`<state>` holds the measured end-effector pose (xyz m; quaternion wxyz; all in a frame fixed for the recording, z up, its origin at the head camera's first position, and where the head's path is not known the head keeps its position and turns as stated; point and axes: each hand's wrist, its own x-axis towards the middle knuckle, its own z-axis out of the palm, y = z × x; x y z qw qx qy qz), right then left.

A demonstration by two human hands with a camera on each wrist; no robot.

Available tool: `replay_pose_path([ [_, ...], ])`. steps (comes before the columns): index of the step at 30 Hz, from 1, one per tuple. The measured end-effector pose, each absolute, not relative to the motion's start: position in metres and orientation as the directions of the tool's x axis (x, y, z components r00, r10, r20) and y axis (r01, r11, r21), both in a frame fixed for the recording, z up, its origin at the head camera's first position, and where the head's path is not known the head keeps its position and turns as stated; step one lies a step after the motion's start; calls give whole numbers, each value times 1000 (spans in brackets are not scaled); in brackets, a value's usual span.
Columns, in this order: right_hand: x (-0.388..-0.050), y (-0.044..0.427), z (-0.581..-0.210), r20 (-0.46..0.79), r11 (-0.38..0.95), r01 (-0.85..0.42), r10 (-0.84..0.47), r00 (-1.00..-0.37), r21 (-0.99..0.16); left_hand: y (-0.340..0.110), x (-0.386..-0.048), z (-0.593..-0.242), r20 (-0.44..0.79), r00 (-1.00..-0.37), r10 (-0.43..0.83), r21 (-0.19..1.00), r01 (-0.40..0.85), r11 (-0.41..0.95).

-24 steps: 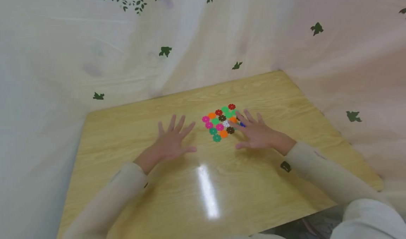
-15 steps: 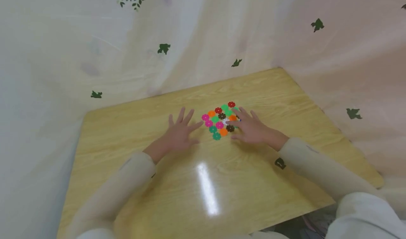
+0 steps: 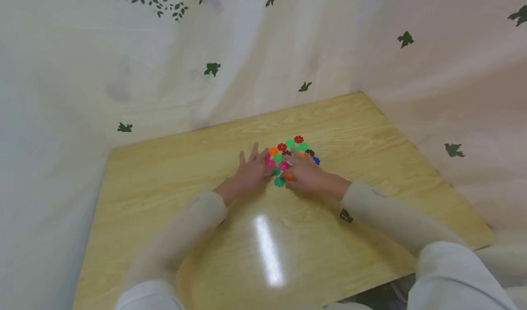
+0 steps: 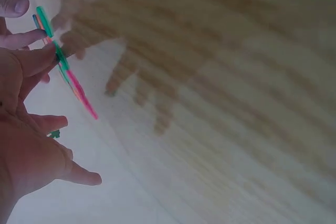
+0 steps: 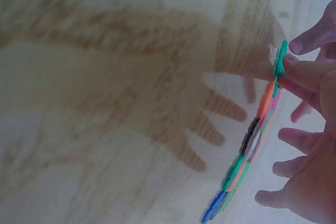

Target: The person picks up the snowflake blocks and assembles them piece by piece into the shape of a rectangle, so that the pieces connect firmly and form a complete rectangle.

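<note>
Pale cloth [image 3: 164, 95] with dark green birds [image 3: 212, 69] behind a wooden tabletop [image 3: 177, 163]. Nearer its far edge than its near edge, about halfway across, a flat patch of bright flower discs [image 3: 277, 158], perhaps so close together for fitting edge to edge. At the patch's left edge, the left hand [image 3: 252, 173]; over its near right part, the right hand [image 3: 310, 175], hiding some discs. On both, spread fingers [image 4: 84, 176], maybe for steadying the patch from two sides. No pinch plain to see; can't tell about the very tips.
</note>
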<state>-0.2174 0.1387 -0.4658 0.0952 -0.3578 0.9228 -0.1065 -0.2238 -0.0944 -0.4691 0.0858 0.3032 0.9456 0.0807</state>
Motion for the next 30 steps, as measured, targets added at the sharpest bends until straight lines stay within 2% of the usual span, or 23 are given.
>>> replay_pose_path([
  [7, -209, 129, -468, -77, 717, -661, -689, -721, -222, -101, -205, -471, -29, -778, 627, 152, 617, 772],
  [11, -205, 125, -469, -52, 704, -684, -703, -709, -191, -104, -201, -471, 4, -757, 653, 168, 644, 746],
  [17, -207, 120, -470, -34, 699, -695, -709, -705, -166, -105, -201, -473, -33, -751, 659, 309, 619, 722],
  [23, -211, 115, -471, -94, 711, -681, -700, -708, -172, -106, -199, -473, -102, -730, 675, 337, 613, 714],
  [30, -215, 106, -470, -147, 747, -622, -660, -737, -235, -107, -200, -473, -203, -788, 581, 368, 489, 791],
])
